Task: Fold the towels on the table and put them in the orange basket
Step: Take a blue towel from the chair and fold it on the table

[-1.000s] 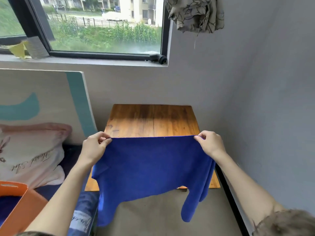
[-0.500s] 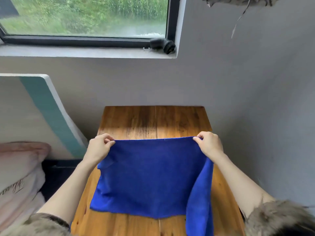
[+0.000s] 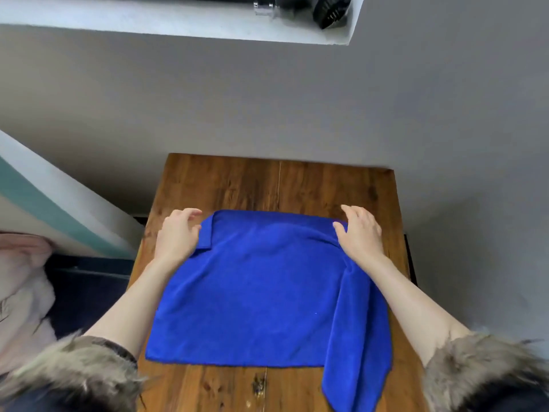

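A blue towel (image 3: 255, 289) lies spread on the wooden table (image 3: 267, 185). Its far-left corner is folded over, and its right side is bunched into a long fold that runs toward me. My left hand (image 3: 178, 233) rests at the far-left corner with the fingers loosely spread, holding nothing. At the far-right corner my right hand (image 3: 361, 233) lies flat on the towel's edge, fingers apart. The orange basket is out of view.
A grey wall (image 3: 267, 99) stands right behind the table, with a window ledge (image 3: 178, 19) above it carrying a black pipe (image 3: 300, 5). A white and teal board (image 3: 44, 197) leans at the left. A pale pillow (image 3: 20, 292) lies lower left.
The towel was held up by its two top corners; it has been lowered flat onto the table and both hands have let go. The view has tilted down and closer.
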Motion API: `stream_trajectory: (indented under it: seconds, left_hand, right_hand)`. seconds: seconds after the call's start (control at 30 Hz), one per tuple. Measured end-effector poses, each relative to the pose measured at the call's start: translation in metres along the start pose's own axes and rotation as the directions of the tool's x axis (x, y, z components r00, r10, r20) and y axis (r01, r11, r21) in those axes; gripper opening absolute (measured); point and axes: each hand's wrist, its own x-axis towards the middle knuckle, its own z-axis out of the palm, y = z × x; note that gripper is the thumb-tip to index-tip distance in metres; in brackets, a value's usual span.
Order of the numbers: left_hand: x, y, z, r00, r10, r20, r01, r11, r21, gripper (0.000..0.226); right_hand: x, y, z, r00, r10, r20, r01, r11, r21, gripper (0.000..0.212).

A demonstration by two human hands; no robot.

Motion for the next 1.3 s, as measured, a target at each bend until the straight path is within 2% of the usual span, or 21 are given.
stream_trajectory:
  seconds: [0.2,0.37,0.53,0.6,0.7,0.73,0.8,0.83,0.9,1.0,1.1,1.3]
  left_hand:
    - [-0.015,-0.061,0.039,0.991,0.015,0.130,-0.028,0.995,0.093,0.036]
    - [0.006,-0.092,0.058,0.979,0.176,0.097,-0.196,0.948,0.251,0.046]
    - [0.045,-0.112,0.061,0.935,0.356,-0.008,-0.333,0.883,0.330,0.011]
    - [0.062,-0.116,0.056,0.960,0.261,-0.102,-0.234,0.947,0.221,0.014]
    - [0.077,-0.121,0.044,0.969,0.018,-0.247,-0.028,0.999,-0.038,0.024]
    - [0.075,-0.122,0.043,0.959,-0.003,-0.284,-0.010,0.999,-0.043,0.028]
    - [0.057,-0.122,0.050,0.944,0.087,-0.317,-0.079,0.996,0.037,0.034]
    - [0.043,-0.121,0.058,0.941,0.173,-0.292,-0.156,0.984,0.080,0.038]
    - [0.016,-0.121,0.079,0.926,0.348,-0.148,-0.326,0.933,0.154,0.045]
    - [-0.004,-0.130,0.107,0.907,0.412,0.084,-0.419,0.871,0.256,0.053]
    - [0.000,-0.142,0.113,0.902,0.410,0.137,-0.431,0.828,0.359,0.054]
    - [0.008,-0.169,0.098,0.890,0.434,0.138,-0.452,0.804,0.386,0.054]
  right_hand:
    - [-0.027,-0.043,0.068,0.964,-0.098,0.247,0.102,0.995,-0.003,0.053]
    - [-0.040,-0.093,0.128,0.922,-0.186,0.340,0.216,0.975,-0.052,0.056]
    - [-0.042,-0.120,0.167,0.928,-0.201,0.315,0.262,0.951,-0.162,0.060]
    - [-0.042,-0.124,0.175,0.935,-0.188,0.301,0.249,0.952,-0.177,0.061]
    - [-0.043,-0.124,0.189,0.956,-0.189,0.224,0.228,0.959,-0.166,0.062]
    - [-0.044,-0.124,0.194,0.964,-0.199,0.177,0.228,0.960,-0.160,0.061]
    - [-0.047,-0.124,0.204,0.972,-0.204,0.116,0.223,0.956,-0.191,0.059]
    - [-0.048,-0.125,0.208,0.974,-0.202,0.098,0.219,0.951,-0.216,0.060]
    - [-0.051,-0.126,0.216,0.977,-0.197,0.077,0.210,0.947,-0.245,0.061]
    - [-0.053,-0.123,0.227,0.978,-0.206,0.031,0.207,0.944,-0.255,0.061]
    - [-0.055,-0.124,0.235,0.977,-0.215,0.003,0.208,0.937,-0.279,0.062]
    - [-0.060,-0.142,0.246,0.979,-0.205,-0.021,0.190,0.939,-0.288,0.062]
